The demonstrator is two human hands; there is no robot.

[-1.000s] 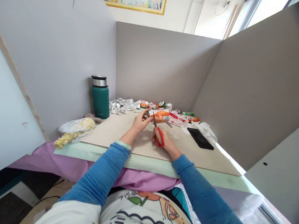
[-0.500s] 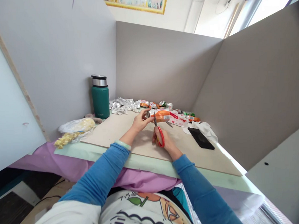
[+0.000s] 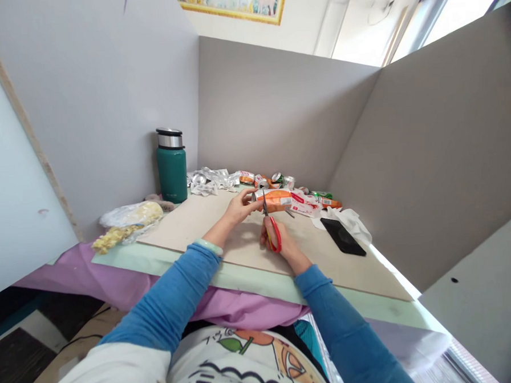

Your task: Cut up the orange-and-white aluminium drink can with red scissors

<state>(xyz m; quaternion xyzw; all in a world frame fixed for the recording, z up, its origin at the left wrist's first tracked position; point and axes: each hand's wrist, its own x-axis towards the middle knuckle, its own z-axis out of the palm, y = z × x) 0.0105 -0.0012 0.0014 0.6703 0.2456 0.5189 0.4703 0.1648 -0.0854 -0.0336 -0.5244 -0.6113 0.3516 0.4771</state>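
Observation:
My left hand [image 3: 241,206] grips the left end of an orange and white drink can [image 3: 278,200], held on its side above the beige board [image 3: 197,223]. Below the can, my right hand [image 3: 277,236] is closed round the red handles of a pair of scissors [image 3: 275,234]. The scissor blades point up and lie against the can near its left end. How deep the blades sit in the metal I cannot tell.
Cut silvery metal pieces [image 3: 214,179] and several cans [image 3: 247,177] lie along the back partition. A green flask [image 3: 172,167] and a plastic bag [image 3: 132,216] stand at the left. On the right are a black phone [image 3: 342,236] and white tissue [image 3: 355,223].
The can has tilted slightly, its right end a little lower and further right. Both hands stay in nearly the same place, with the scissors still at the can.

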